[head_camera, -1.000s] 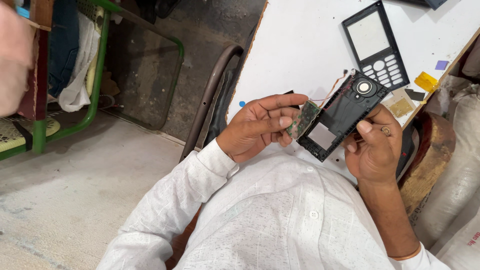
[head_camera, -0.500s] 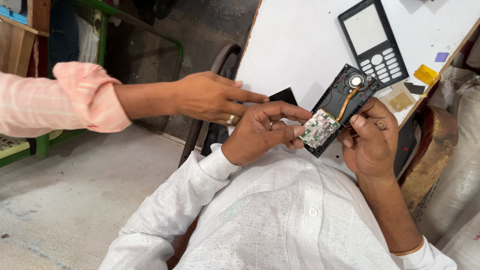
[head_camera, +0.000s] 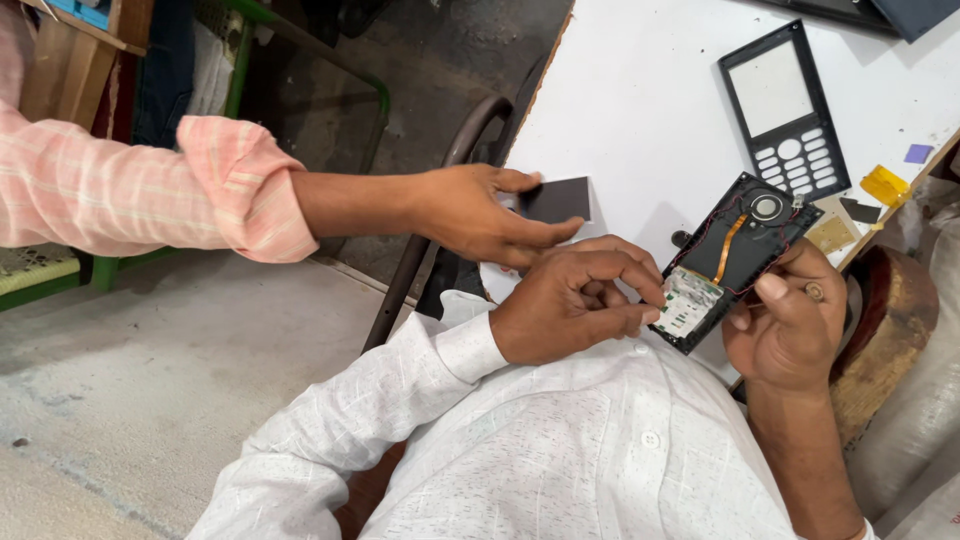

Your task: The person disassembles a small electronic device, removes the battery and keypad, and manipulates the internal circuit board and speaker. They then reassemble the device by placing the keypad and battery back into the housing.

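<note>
Here, opened phone body (head_camera: 738, 258) gripped between left hand (head_camera: 575, 305) and right hand (head_camera: 785, 330), overhanging white table (head_camera: 640, 110) edge; co-worker's hand (head_camera: 480, 212) just beside, black card (head_camera: 556, 199) pinched.

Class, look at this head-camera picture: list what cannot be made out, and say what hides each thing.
- Lower edge of the opened phone: covered by the left hand and right hand.
- Dark card: partly under another person's hand.
- Parts on the phone's board: too small to identify.
- Dark items on the table: cut off by the top edge.
</note>
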Demonstrator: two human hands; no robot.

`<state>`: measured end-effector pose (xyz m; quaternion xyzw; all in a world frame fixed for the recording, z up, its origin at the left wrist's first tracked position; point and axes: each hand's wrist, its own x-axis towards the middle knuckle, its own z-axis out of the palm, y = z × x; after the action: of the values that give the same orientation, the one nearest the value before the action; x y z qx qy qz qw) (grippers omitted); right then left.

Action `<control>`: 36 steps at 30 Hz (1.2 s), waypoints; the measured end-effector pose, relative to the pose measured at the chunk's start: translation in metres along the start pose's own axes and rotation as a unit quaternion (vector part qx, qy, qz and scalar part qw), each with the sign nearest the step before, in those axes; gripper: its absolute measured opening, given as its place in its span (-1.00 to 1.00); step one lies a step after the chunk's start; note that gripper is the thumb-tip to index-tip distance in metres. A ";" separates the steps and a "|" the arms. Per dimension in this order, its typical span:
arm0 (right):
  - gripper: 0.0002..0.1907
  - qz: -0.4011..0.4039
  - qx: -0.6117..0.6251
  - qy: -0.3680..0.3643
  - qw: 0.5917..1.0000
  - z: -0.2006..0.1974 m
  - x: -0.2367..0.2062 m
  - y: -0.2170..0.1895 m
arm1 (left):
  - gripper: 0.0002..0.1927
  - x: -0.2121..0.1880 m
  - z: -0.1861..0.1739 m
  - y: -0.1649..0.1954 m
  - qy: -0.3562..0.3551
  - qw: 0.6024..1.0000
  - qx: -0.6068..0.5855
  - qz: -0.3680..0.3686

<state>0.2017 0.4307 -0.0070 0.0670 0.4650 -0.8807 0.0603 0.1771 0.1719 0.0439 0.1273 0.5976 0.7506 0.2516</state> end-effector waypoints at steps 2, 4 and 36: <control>-0.75 0.000 -0.007 -0.010 1.000 0.005 0.001 0.005 | -0.90 -0.004 -0.006 0.000 0.004 1.000 -0.007 -0.011; -0.73 -0.001 -0.016 -0.020 1.000 0.007 0.001 0.011 | -0.90 -0.007 -0.010 -0.001 0.010 1.000 -0.008 -0.022; -0.74 0.014 -0.352 0.010 0.936 0.010 0.047 -0.004 | -0.64 0.070 -0.022 -0.058 0.046 0.973 -0.208 -0.085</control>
<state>0.1537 0.4224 -0.0062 0.0569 0.7447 -0.6592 0.0873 0.1205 0.2005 -0.0250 -0.0134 0.4481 0.8392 0.3078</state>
